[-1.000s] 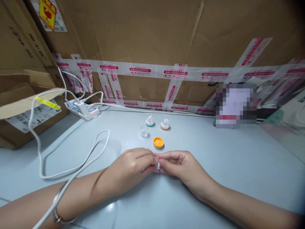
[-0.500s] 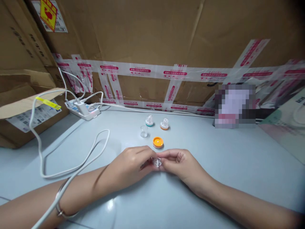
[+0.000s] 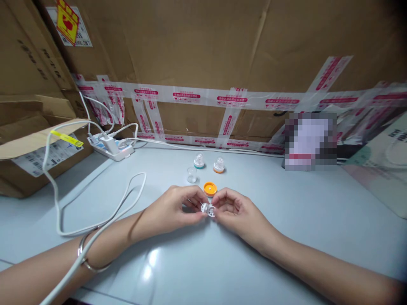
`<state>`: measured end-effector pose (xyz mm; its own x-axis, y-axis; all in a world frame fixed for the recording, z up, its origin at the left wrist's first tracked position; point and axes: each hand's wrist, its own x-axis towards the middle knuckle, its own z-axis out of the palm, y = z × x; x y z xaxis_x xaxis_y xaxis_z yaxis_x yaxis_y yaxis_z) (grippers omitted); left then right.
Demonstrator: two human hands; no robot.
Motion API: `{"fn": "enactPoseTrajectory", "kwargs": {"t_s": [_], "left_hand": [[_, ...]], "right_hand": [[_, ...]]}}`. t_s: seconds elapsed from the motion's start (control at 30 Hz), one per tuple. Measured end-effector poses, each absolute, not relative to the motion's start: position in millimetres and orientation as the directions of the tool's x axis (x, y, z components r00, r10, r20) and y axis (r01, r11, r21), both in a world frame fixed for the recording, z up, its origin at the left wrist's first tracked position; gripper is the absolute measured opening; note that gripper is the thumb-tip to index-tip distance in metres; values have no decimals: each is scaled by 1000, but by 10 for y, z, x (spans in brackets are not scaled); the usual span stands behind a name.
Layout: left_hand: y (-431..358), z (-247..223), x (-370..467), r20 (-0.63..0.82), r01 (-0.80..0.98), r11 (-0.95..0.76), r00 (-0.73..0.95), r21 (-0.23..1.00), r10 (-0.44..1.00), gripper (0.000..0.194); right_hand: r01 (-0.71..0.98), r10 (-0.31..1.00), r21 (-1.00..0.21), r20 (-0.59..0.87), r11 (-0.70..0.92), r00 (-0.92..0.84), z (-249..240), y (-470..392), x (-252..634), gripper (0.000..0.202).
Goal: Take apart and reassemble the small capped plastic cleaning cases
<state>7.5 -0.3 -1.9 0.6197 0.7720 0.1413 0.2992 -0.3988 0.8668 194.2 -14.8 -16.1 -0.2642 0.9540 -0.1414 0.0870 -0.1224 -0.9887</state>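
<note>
My left hand (image 3: pixel 181 206) pinches a small white plastic piece (image 3: pixel 204 208) between thumb and fingers. In my right hand (image 3: pixel 237 209), a white spoked wheel-like disc (image 3: pixel 211 211) is gripped at its right edge. The two pieces meet or overlap; whether they are joined I cannot tell. Just beyond my fingertips lies a round orange base (image 3: pixel 210 189) with a white underside. Behind it stands a clear plastic cup (image 3: pixel 192 175). Farther back are a clear-domed toy with a teal rim (image 3: pixel 199 161) and another clear-domed toy with an orange rim (image 3: pixel 219 165).
A large taped cardboard box (image 3: pixel 197 51) walls off the back of the pale table (image 3: pixel 260 271). On the left are an open carton (image 3: pixel 41 148), a power strip (image 3: pixel 111 148) and a looping white cable (image 3: pixel 104 226) that crosses over my left forearm. A blurred-out object (image 3: pixel 308 142) stands at right.
My hands have lifted slightly and turned, their fingers less overlapped. The clear or white item between them now shows as two white pieces, one in each hand.
</note>
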Motion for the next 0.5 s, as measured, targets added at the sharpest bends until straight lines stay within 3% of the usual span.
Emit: {"fn": "enactPoseTrajectory", "kwargs": {"t_s": [0.2, 0.4, 0.5], "left_hand": [[39, -49, 83, 98, 249, -277, 555, 928, 826, 17], [80, -75, 80, -5, 172, -114, 571, 979, 821, 24], [83, -63, 80, 4, 175, -131, 583, 976, 812, 22]], "right_hand": [[83, 921, -994, -104, -78, -377, -159, -170, 1963, 19], [273, 919, -930, 134, 246, -371, -145, -191, 1986, 6], [287, 923, -934, 95, 212, -373, -151, -171, 1991, 11]]}}
